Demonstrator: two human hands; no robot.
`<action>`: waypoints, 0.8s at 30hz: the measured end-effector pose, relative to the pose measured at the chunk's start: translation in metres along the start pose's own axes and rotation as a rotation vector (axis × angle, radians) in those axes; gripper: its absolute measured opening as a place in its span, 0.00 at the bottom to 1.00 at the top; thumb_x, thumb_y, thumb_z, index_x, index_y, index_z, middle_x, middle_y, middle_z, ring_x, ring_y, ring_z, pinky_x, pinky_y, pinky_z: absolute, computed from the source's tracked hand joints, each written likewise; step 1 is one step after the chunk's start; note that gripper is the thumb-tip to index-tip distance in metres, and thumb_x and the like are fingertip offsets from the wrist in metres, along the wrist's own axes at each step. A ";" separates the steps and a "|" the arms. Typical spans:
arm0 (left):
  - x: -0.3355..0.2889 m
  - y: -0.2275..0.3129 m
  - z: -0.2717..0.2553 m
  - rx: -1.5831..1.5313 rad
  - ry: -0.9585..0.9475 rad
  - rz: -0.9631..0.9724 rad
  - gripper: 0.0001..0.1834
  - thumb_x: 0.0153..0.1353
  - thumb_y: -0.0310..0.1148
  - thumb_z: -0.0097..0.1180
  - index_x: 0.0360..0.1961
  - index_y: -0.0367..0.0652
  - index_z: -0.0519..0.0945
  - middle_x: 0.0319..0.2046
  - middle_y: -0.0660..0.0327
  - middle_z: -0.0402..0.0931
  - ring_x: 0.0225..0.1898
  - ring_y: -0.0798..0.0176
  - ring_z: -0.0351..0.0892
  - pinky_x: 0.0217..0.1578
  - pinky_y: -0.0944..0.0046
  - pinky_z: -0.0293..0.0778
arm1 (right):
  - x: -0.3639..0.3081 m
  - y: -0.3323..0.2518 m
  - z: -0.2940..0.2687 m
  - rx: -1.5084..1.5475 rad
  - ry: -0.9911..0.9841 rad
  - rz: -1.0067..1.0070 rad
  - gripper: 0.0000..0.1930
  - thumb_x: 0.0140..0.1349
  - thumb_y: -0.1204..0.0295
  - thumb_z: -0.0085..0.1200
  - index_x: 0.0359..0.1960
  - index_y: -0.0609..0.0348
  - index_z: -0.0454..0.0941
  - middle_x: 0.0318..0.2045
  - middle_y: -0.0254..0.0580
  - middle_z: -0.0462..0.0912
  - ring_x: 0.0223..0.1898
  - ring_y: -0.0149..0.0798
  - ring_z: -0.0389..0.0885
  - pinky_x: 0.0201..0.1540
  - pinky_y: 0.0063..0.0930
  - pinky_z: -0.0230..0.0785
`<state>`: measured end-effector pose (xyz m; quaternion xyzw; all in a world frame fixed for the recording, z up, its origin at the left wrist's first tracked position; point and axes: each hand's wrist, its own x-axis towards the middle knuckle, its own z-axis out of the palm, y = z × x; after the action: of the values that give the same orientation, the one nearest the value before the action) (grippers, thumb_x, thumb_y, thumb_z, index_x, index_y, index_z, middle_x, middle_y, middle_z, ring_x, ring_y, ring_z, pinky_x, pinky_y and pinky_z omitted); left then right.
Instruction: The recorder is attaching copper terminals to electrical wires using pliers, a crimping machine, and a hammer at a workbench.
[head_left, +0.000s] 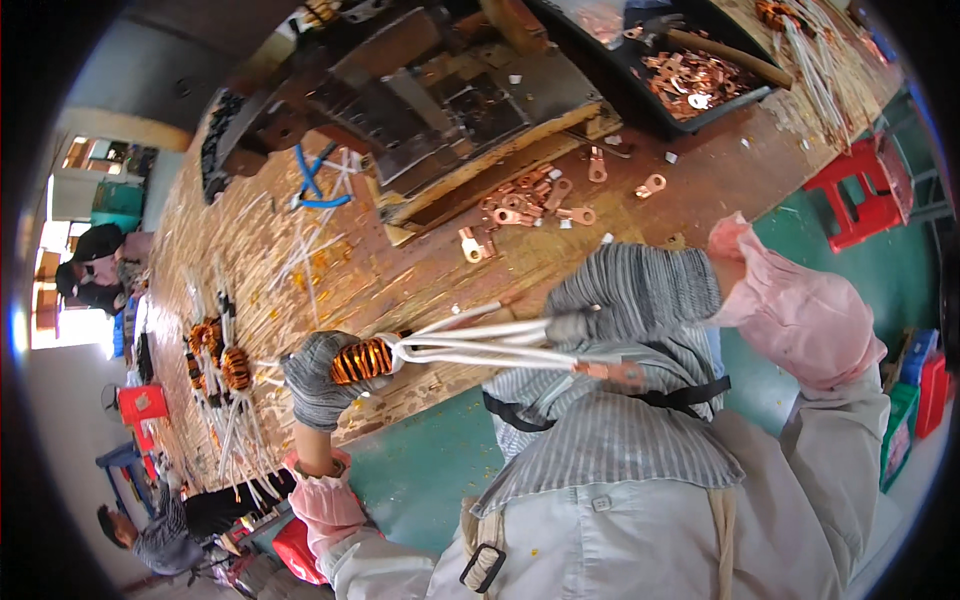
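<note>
My left hand [322, 378], in a grey knitted glove, is closed around a copper-wound ring coil [362, 361] over the wooden bench. White sleeved wires [480, 345] run from the coil to the right, towards my body's front. My right hand [635, 290], gloved the same way, is closed on these wires near their far ends; its fingertips are partly hidden. A copper cable lug [612, 372] sits at the end of one wire, below my right hand. Another wire end [505, 300] sticks out free with bare copper at its tip.
A heavy dark metal press [450, 100] stands beyond my hands, with loose copper lugs [540, 200] before it. A black bin [700, 85] holds more lugs. Wound coils [215, 355] lie at the left. Red stools [865, 190] stand right; other people [170, 530] sit left.
</note>
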<state>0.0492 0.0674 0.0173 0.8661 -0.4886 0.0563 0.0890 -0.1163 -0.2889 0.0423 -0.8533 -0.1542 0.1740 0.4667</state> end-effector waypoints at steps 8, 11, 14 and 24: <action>0.015 -0.007 0.012 -0.181 0.082 0.000 0.35 0.24 0.52 0.74 0.34 0.44 0.77 0.29 0.60 0.77 0.30 0.58 0.78 0.33 0.62 0.73 | -0.022 0.037 -0.004 0.720 0.142 0.240 0.18 0.62 0.60 0.47 0.46 0.59 0.75 0.33 0.37 0.79 0.36 0.32 0.76 0.40 0.27 0.69; 0.021 -0.001 0.006 -0.208 0.036 -0.027 0.34 0.25 0.50 0.74 0.35 0.43 0.77 0.31 0.59 0.77 0.32 0.57 0.78 0.35 0.62 0.73 | -0.032 0.046 0.003 0.706 0.241 0.144 0.17 0.62 0.60 0.47 0.45 0.59 0.76 0.40 0.39 0.79 0.42 0.32 0.76 0.46 0.26 0.67; 0.025 0.000 0.002 -0.315 0.013 -0.040 0.40 0.25 0.58 0.70 0.36 0.41 0.76 0.31 0.56 0.77 0.34 0.54 0.78 0.36 0.61 0.73 | -0.035 0.042 0.008 0.641 0.390 0.060 0.16 0.62 0.62 0.47 0.44 0.60 0.77 0.39 0.39 0.80 0.43 0.33 0.77 0.47 0.27 0.67; 0.095 0.063 -0.006 -0.302 -0.018 0.111 0.21 0.49 0.48 0.61 0.34 0.39 0.78 0.32 0.53 0.77 0.34 0.53 0.78 0.33 0.61 0.73 | -0.033 0.036 0.033 0.611 0.697 0.007 0.12 0.64 0.69 0.44 0.45 0.60 0.74 0.28 0.38 0.80 0.29 0.28 0.80 0.34 0.23 0.73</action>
<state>0.0442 -0.0432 0.0470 0.8151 -0.5394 -0.0206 0.2104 -0.1565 -0.2971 -0.0002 -0.6847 0.0730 -0.0845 0.7202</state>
